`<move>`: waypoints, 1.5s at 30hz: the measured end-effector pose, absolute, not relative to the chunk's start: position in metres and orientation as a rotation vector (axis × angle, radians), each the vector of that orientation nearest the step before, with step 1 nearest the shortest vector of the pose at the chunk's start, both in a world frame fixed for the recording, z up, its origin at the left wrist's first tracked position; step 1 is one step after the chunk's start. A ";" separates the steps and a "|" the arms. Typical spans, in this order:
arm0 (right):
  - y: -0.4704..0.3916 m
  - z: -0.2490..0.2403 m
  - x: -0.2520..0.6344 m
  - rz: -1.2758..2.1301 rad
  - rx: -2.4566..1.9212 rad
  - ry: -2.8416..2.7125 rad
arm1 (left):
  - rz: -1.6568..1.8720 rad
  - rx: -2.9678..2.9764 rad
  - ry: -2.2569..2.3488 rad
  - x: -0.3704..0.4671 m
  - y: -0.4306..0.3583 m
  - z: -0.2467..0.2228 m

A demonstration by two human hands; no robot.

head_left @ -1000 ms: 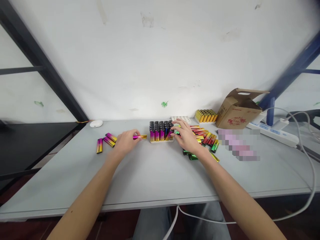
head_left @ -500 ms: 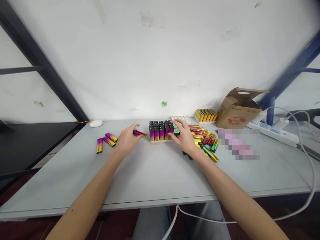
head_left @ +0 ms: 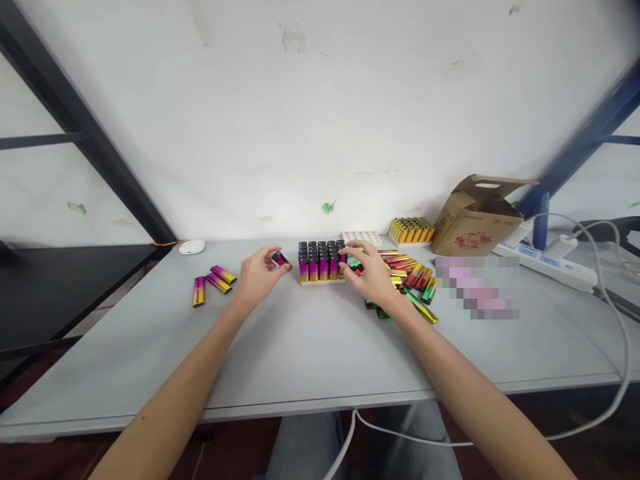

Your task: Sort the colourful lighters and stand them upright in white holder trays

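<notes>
In my left hand [head_left: 259, 275], thumb and fingers pinch a purple-and-yellow lighter [head_left: 282, 260], held tilted just left of a packed block of lighters. That block holds several upright purple-to-yellow lighters [head_left: 319, 268] with black tops, standing in rows in a white tray [head_left: 323, 283]. My right hand [head_left: 369, 273] reaches to the block's right front corner, thumb and index finger closed about a purple lighter [head_left: 343, 257] there. Three more purple-and-yellow lighters [head_left: 199, 292] lie flat on the table to the left.
A loose pile of red, green and gold lighters [head_left: 420, 277] spreads beside my right hand. Behind stand a white holed tray [head_left: 365, 237], a tray of yellow lighters [head_left: 413, 231] and an open cardboard box [head_left: 475, 227]. A power strip [head_left: 547, 265] and a white case [head_left: 192, 247] flank them.
My left hand has turned the lighter, so its black end now points up toward the back and more of it shows. The right hand has shifted only slightly at the block's corner.
</notes>
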State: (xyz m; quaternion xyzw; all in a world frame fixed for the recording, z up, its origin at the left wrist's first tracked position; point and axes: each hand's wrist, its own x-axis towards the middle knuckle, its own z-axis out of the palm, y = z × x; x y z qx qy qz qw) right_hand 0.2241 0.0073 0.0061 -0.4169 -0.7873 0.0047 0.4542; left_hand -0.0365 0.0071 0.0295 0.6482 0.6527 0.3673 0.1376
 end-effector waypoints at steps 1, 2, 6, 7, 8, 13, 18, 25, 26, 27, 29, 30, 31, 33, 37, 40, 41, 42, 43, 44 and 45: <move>0.007 0.006 0.224 0.020 -1.030 -1.942 | 1.055 1.867 1.869 -0.037 0.007 0.029; 0.007 0.006 0.223 0.029 -1.033 -1.940 | 1.050 1.855 1.834 -0.037 0.008 0.029; 0.007 0.007 0.224 0.046 -1.045 -1.909 | 1.186 1.690 1.574 -0.033 0.011 0.025; 0.007 0.008 0.224 0.048 -1.048 -1.898 | 1.246 1.605 1.511 -0.032 0.011 0.024; 0.007 0.008 0.224 0.051 -1.052 -1.888 | 1.300 1.513 1.459 -0.030 0.011 0.024; 0.006 0.008 0.225 0.075 -1.066 -1.871 | 1.367 1.221 1.230 -0.029 0.007 0.032; 0.006 0.008 0.224 0.098 -1.059 -1.872 | 1.180 1.144 1.034 -0.035 0.004 0.041; 0.005 0.008 0.224 0.089 -1.032 -1.881 | 1.084 1.116 1.015 -0.035 0.008 0.044; 0.005 0.008 0.224 0.092 -1.033 -1.880 | 1.080 1.115 1.015 -0.035 0.008 0.044; 0.005 0.008 0.224 0.095 -1.034 -1.880 | 1.077 1.114 1.016 -0.034 0.007 0.044; 0.005 0.008 0.224 0.102 -1.034 -1.878 | 1.073 1.126 1.022 -0.033 0.007 0.043; 0.005 0.008 0.224 0.106 -1.036 -1.876 | 1.072 1.144 1.034 -0.032 0.006 0.043; 0.005 0.008 0.224 0.111 -1.039 -1.874 | 1.069 1.169 1.050 -0.032 0.006 0.042; 0.005 0.008 0.224 0.119 -1.045 -1.871 | 1.066 1.212 1.080 -0.030 0.005 0.041; 0.005 0.008 0.224 0.126 -1.044 -1.875 | 1.080 1.172 1.086 -0.024 0.002 0.041; 0.004 0.009 0.224 0.125 -1.035 -1.874 | 1.097 1.061 1.014 -0.020 0.001 0.043; 0.004 0.009 0.224 0.125 -1.034 -1.874 | 1.099 1.028 0.981 -0.020 0.000 0.043; 0.004 0.009 0.224 0.125 -1.033 -1.874 | 1.098 1.001 0.949 -0.020 0.000 0.042; 0.004 0.009 0.224 0.125 -1.033 -1.874 | 1.094 0.981 0.922 -0.020 0.000 0.042; 0.003 0.010 0.223 0.125 -1.033 -1.875 | 1.089 0.967 0.898 -0.021 0.000 0.041; 0.003 0.010 0.223 0.124 -1.033 -1.876 | 1.083 0.956 0.874 -0.022 0.000 0.041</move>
